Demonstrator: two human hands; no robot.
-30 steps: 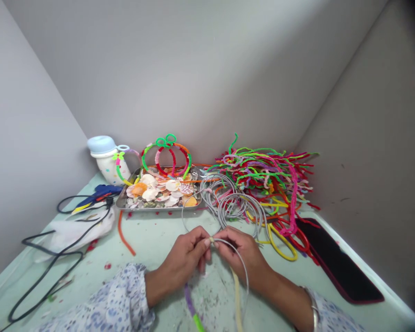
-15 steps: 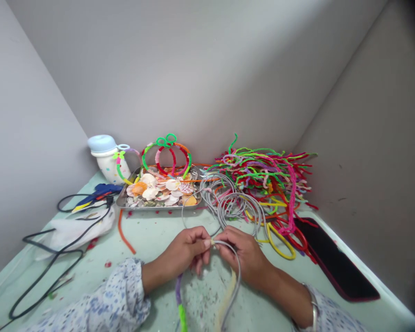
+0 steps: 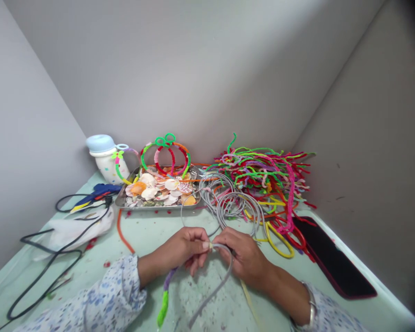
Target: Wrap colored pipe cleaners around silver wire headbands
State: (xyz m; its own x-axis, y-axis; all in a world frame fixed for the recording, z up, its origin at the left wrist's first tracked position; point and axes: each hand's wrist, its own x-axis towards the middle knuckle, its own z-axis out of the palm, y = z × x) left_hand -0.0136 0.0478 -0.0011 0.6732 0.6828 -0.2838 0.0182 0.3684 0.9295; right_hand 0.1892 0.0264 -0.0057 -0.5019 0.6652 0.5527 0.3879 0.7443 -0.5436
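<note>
My left hand (image 3: 183,251) and my right hand (image 3: 244,256) meet over the pale green table, both pinching the end of a grey metal hoop (image 3: 216,286) that curves down toward me. A purple and green pipe cleaner (image 3: 164,297) trails from under my left hand. A cream pipe cleaner (image 3: 249,299) hangs below my right hand, its tip pinched between the fingertips at the hoop's end. Both hands' fingers are closed.
Behind the hands lie several grey hoops (image 3: 235,203), a heap of coloured pipe cleaners (image 3: 266,177), a metal tray of shells (image 3: 159,193) with wrapped hoops, a white jug (image 3: 105,159), a blue glue gun (image 3: 98,191) with black cable (image 3: 51,258), and a dark phone (image 3: 335,260) at right.
The hoop's free arc has swung from right to left below my hands. The purple and green pipe cleaner has shifted left, and my arms have moved slightly left.
</note>
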